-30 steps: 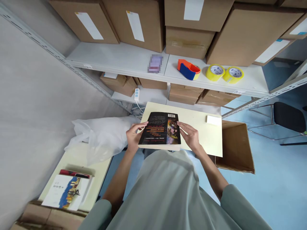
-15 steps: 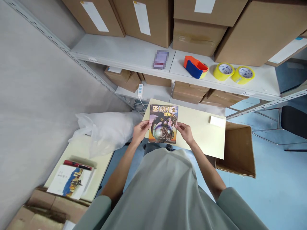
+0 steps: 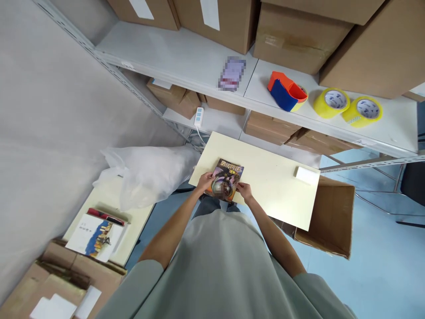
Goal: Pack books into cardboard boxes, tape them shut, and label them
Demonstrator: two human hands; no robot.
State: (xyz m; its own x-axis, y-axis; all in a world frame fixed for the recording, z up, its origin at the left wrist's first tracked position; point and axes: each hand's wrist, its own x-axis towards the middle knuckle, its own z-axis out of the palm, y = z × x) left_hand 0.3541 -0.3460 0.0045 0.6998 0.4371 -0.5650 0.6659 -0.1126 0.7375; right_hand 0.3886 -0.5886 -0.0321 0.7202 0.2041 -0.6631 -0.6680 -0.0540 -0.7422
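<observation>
A paperback book (image 3: 226, 179) with a colourful dragon cover lies front side up at the near edge of a small cream table (image 3: 265, 181). My left hand (image 3: 205, 180) grips its left edge and my right hand (image 3: 245, 190) grips its lower right corner, fingers curled on the cover. The book seems to rest on or just above the tabletop; I cannot tell which.
A white block (image 3: 307, 175) lies on the table's far right. An open cardboard box (image 3: 332, 221) stands on the floor to the right. A white plastic bag (image 3: 146, 175) and books (image 3: 96, 232) sit on a low table at left. Shelves hold boxes, a tape dispenser (image 3: 285, 91) and tape rolls (image 3: 348, 104).
The book was turned from its dark back cover to its front cover, then lowered from in front of me down to the table's near edge. The camera view pulled back.
</observation>
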